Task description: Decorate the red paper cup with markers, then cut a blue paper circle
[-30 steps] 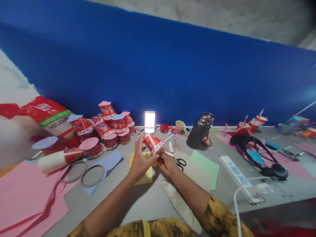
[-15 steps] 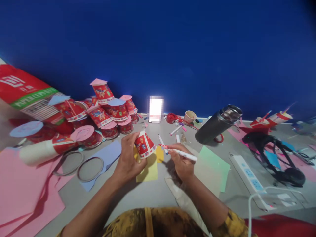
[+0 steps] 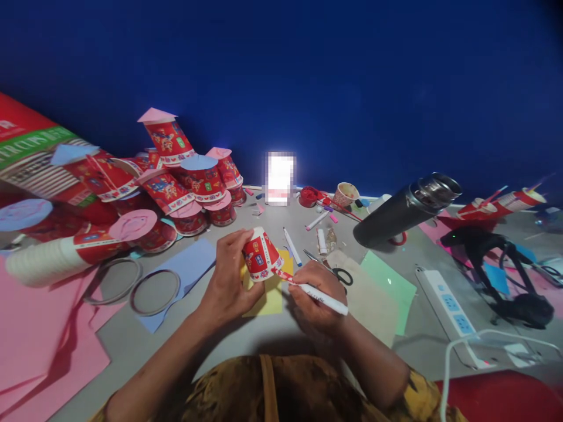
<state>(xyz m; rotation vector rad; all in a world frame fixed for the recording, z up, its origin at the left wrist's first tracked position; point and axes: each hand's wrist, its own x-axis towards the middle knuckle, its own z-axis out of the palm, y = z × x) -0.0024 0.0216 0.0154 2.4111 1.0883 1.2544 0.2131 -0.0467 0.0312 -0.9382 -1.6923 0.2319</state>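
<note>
My left hand (image 3: 231,275) is closed around a red printed paper cup (image 3: 260,258), its narrow white base up and its wide rim tilted down. Pinched in my right hand (image 3: 319,296) is a white marker (image 3: 324,299) with a red front end. The marker's tip meets the cup near its rim; whether it actually touches I cannot tell. Below the cup lies a yellow paper sheet (image 3: 268,303), partly covered by my left hand. Another white marker (image 3: 292,246) rests on the table beyond my hands. Black-handled scissors (image 3: 343,276) show just past my right hand.
Stacked red cups with paper tops (image 3: 169,190) stand at the left, near tape rings (image 3: 155,291) and pink paper (image 3: 39,328). Rightward are a dark thermos (image 3: 396,214), green paper (image 3: 393,287), a power strip (image 3: 448,308) and a black strapped device (image 3: 505,275). A lit screen (image 3: 280,176) stands ahead.
My right hand has brought the marker left to the cup's rim. The scissors, hidden before, now show. The whole view has shifted slightly, while my left hand keeps hold of the cup.
</note>
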